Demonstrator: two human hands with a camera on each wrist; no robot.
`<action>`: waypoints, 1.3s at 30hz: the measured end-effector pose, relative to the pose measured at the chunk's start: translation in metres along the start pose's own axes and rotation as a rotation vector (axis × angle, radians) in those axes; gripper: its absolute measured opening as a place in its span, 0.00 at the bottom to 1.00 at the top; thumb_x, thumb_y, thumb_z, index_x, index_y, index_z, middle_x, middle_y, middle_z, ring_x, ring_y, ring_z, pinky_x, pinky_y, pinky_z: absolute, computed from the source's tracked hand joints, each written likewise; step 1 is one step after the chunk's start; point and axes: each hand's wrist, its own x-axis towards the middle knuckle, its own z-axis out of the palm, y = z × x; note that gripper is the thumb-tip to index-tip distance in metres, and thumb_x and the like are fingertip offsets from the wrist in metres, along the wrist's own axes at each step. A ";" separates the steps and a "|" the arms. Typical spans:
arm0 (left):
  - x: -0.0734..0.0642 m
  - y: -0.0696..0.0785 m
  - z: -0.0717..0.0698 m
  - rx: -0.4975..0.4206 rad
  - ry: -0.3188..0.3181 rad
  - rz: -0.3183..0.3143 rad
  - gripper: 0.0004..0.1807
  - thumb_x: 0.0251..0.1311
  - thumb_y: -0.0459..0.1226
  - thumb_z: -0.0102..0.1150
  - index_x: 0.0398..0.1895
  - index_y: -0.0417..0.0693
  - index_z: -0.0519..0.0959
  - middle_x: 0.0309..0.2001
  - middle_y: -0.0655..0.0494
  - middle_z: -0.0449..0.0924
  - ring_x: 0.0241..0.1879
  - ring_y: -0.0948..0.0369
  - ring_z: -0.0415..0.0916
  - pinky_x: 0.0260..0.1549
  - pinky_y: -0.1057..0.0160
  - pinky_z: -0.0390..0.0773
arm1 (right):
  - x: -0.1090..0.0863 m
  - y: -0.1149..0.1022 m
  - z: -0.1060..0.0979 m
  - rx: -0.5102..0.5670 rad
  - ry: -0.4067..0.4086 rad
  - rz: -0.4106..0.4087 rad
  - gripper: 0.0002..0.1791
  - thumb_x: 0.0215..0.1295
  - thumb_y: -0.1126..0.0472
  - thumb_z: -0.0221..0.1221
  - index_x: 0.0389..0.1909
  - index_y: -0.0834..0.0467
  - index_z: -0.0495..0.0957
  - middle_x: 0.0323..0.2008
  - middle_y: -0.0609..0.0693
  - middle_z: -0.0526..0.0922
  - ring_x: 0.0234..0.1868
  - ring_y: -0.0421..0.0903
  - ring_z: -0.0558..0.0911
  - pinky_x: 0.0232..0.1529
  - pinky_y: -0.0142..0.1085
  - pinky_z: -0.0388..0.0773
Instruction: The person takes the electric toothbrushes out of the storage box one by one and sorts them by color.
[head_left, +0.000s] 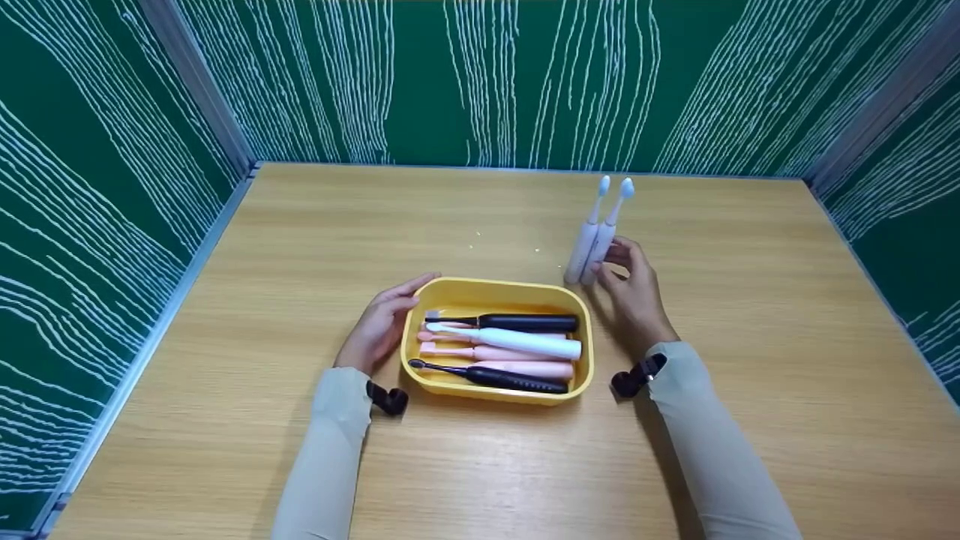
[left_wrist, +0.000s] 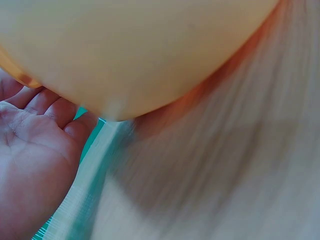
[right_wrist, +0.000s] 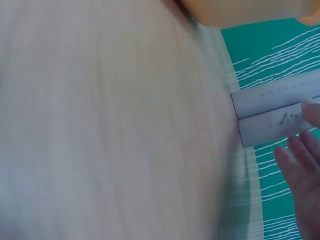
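Two white electric toothbrushes (head_left: 582, 251) stand upright side by side on the table, heads up. My right hand (head_left: 634, 289) pinches the right-hand one (right_wrist: 275, 124) low on its handle, thumb on the near side. To their left is a yellow plastic basket (head_left: 495, 285), holding several electric toothbrushes laid flat: a black one (head_left: 529, 322) at the back, a white one (head_left: 529, 342), pink ones (head_left: 517, 354) and another black one (head_left: 517, 378) in front. My left hand (head_left: 379, 326) rests against the basket's left side, its fingers extended along the outer wall near the back corner.
Everything is on a wood-grain table (head_left: 300, 225). Small pale specks (head_left: 537, 250) lie behind the basket. Green panels (head_left: 420, 82) with white wavy lines stand along the back and both sides. A black camera (head_left: 388, 397) is strapped at each wrist.
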 end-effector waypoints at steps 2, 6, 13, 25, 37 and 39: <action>0.000 0.000 0.000 -0.003 0.005 -0.001 0.26 0.68 0.28 0.37 0.70 0.36 0.61 0.72 0.46 0.60 0.70 0.53 0.61 0.67 0.61 0.65 | -0.001 -0.001 -0.002 0.007 0.001 0.014 0.30 0.67 0.58 0.58 0.67 0.56 0.61 0.60 0.57 0.73 0.64 0.52 0.71 0.68 0.46 0.67; 0.000 0.000 0.001 -0.003 0.007 -0.002 0.26 0.68 0.28 0.37 0.69 0.36 0.62 0.72 0.46 0.60 0.70 0.53 0.60 0.67 0.61 0.66 | -0.003 -0.002 -0.004 0.023 0.016 0.034 0.32 0.65 0.55 0.59 0.68 0.53 0.60 0.59 0.55 0.73 0.63 0.50 0.71 0.66 0.44 0.70; 0.000 0.000 0.000 0.006 0.008 0.000 0.26 0.68 0.27 0.38 0.69 0.37 0.63 0.72 0.47 0.61 0.70 0.53 0.61 0.67 0.61 0.66 | -0.004 -0.004 -0.006 0.048 0.088 0.016 0.32 0.62 0.56 0.63 0.65 0.56 0.63 0.54 0.55 0.73 0.58 0.48 0.74 0.64 0.39 0.72; 0.000 0.001 0.000 0.021 -0.022 -0.003 0.26 0.69 0.28 0.35 0.71 0.37 0.60 0.73 0.47 0.59 0.69 0.54 0.62 0.68 0.60 0.64 | -0.011 -0.007 -0.008 0.091 0.177 -0.047 0.22 0.61 0.61 0.64 0.53 0.63 0.69 0.42 0.52 0.75 0.44 0.41 0.76 0.51 0.33 0.76; -0.001 0.001 0.000 0.024 0.001 0.000 0.26 0.68 0.28 0.36 0.70 0.37 0.61 0.73 0.48 0.59 0.71 0.53 0.59 0.69 0.60 0.63 | -0.020 -0.030 -0.009 0.011 0.101 -0.159 0.19 0.61 0.64 0.63 0.51 0.68 0.74 0.41 0.55 0.79 0.41 0.34 0.77 0.42 0.20 0.78; -0.001 0.001 0.000 0.027 0.003 0.004 0.26 0.68 0.28 0.36 0.70 0.37 0.61 0.73 0.48 0.59 0.71 0.53 0.59 0.69 0.60 0.63 | -0.022 -0.036 -0.009 -0.008 0.069 -0.160 0.19 0.61 0.65 0.63 0.51 0.68 0.74 0.43 0.58 0.79 0.41 0.33 0.77 0.43 0.20 0.78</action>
